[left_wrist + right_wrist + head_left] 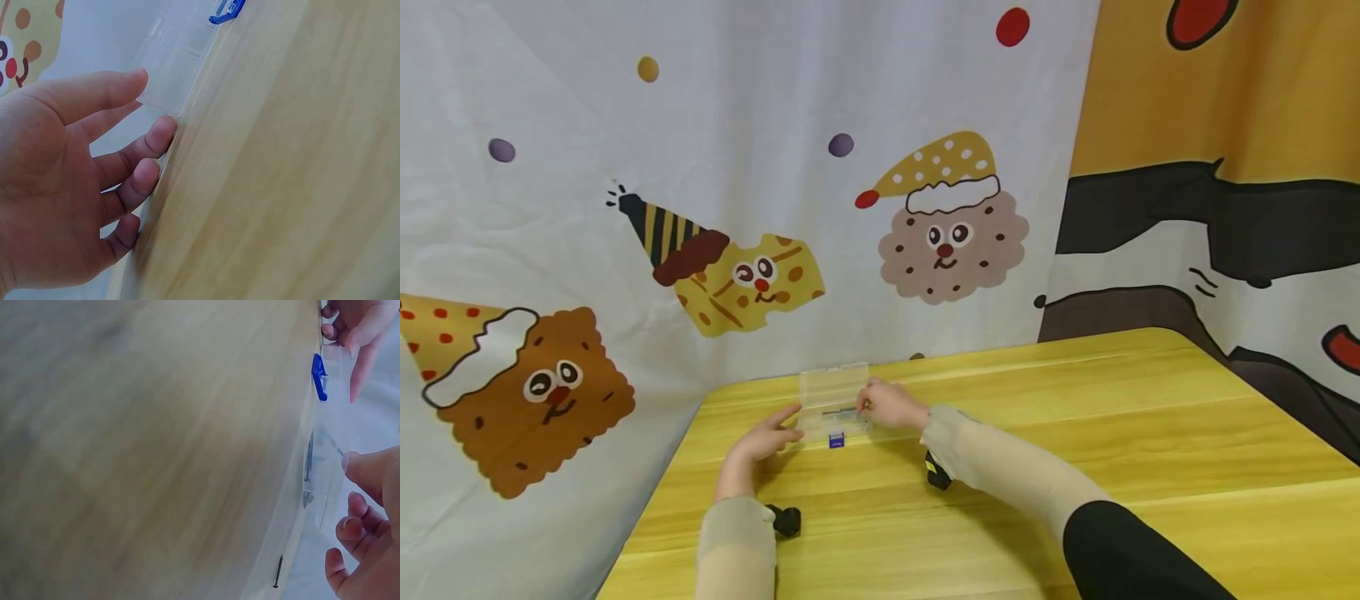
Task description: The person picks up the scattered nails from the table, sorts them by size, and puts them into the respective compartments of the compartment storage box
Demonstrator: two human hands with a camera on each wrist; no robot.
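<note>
A clear plastic box (811,427) lies on the table with its see-through lid (833,385) tipped up at the back. Its blue latch (837,440) sits at the front edge. My left hand (766,438) is at the box's left end, index finger and thumb stretched along it and the other fingers resting loosely on the tabletop. Over the right end, my right hand (891,405) pinches a thin dark nail (337,449) between thumb and fingertips; the index finger is mostly hidden. Dark nails (309,459) show through the clear wall.
A loose nail (278,572) lies on the wooden table (1075,417) by the right hand. Behind the table hangs a white curtain (760,125) with cartoon prints. A black wrist camera (787,522) is on the left wrist, another (937,472) on the right.
</note>
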